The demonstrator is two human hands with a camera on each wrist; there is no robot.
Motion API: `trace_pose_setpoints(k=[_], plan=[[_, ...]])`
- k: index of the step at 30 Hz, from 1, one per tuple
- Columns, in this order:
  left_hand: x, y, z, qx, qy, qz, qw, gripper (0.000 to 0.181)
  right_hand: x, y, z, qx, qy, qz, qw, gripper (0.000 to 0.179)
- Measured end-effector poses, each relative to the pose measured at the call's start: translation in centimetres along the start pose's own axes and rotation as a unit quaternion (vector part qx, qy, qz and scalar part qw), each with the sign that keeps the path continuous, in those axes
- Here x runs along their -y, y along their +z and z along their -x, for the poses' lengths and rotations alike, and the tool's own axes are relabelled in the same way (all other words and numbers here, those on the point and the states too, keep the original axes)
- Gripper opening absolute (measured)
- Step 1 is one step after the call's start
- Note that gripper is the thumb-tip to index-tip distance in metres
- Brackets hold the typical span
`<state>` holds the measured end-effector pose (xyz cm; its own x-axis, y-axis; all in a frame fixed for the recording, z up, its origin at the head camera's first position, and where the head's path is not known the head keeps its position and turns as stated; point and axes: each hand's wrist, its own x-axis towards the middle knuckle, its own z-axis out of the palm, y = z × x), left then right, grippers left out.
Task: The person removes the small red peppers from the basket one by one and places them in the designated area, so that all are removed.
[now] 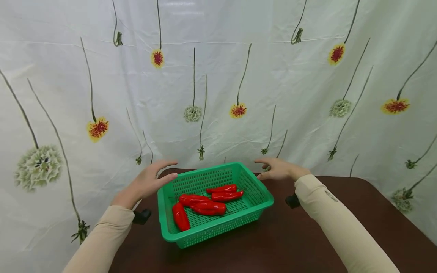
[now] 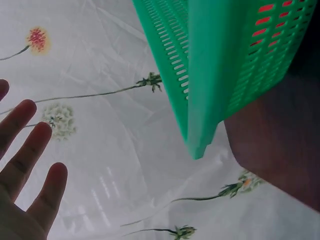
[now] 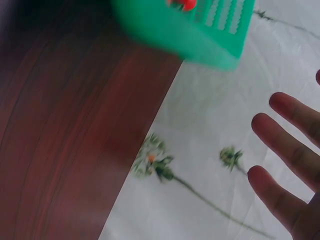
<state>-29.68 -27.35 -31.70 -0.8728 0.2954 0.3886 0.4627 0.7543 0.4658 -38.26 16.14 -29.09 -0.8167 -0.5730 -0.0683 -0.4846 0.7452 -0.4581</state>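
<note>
A green plastic basket (image 1: 218, 229) with slotted walls stands on the dark table, holding several red peppers (image 1: 208, 208). To its left, my left hand (image 1: 147, 182) hovers with thumb and fingers spread, the fingertips near the basket's far left corner. My right hand (image 1: 278, 169) is held beyond the far right corner, fingers loosely extended toward the basket. In the left wrist view, the fingers (image 2: 27, 155) lie apart from the basket's rim (image 2: 210, 75). Spread fingers (image 3: 287, 145) also show in the right wrist view, away from the basket's corner (image 3: 215, 55).
The dark brown table (image 1: 273, 242) has a rounded far right corner (image 1: 362, 184). Behind it hangs a white curtain (image 1: 218, 83) printed with flowers. A black wrist camera (image 1: 141, 216) sits at the left cuff and another black camera (image 1: 292, 201) at the right one.
</note>
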Motion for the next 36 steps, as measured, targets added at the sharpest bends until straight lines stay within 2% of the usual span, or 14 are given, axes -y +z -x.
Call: trace_pose_setpoints(k=[3,7,16,21,27,36], plan=[[0.1,0.2,0.8,-0.028,0.017,0.005,0.9995,0.048,0.8,-0.2,-0.4,0.010,-0.010,-0.008,0.9999,0.073],[0.8,1.3,1.6,-0.052,0.036,0.021,0.9977,0.040,1.7,-0.1,-0.7,0.024,-0.023,-0.001,0.9994,0.068],[2.9,3.7,4.7,-0.066,0.002,0.048,0.9967,0.038,3.4,1.0,-1.9,0.058,-0.013,-0.012,0.9981,0.059],[3.3,4.5,6.2,-0.100,0.008,0.059,0.9931,0.035,4.6,1.6,-2.9,0.084,-0.029,-0.015,0.9960,0.055],[3.5,5.8,6.6,-0.129,0.029,0.068,0.9889,0.029,5.5,1.9,-3.7,0.119,-0.050,-0.024,0.9913,0.053],[3.5,7.3,6.8,-0.140,0.037,0.050,0.9882,0.023,6.1,2.6,-5.0,0.163,-0.044,-0.069,0.9832,0.053]])
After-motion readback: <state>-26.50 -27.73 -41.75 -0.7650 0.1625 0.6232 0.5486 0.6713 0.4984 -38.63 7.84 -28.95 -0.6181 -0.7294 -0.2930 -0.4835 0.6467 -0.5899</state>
